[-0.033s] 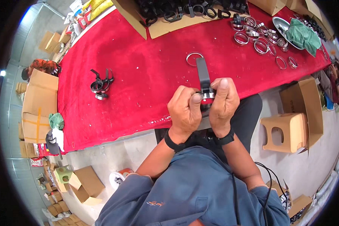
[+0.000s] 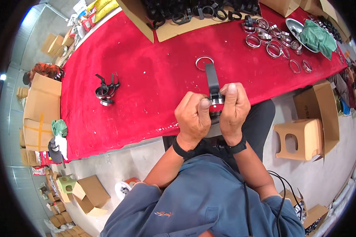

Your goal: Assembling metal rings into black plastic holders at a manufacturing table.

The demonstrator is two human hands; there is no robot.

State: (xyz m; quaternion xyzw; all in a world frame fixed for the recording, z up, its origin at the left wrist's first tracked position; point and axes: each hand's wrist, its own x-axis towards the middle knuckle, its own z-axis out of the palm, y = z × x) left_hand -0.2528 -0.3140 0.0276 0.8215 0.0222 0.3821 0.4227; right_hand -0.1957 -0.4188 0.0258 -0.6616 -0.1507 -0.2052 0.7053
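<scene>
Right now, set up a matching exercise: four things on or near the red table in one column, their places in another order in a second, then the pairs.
1. black strap with metal ring
2. crumpled green cloth
3. tan plastic stool
4. small pile of black clips

a. in the round metal bowl
b. on the floor, right of the table
c. between both hands
d. alone on the left of the red cloth

Pairs: 1-c, 2-a, 3-b, 4-d

clamp ring | metal band, black handle upright | held above red table edge
</scene>
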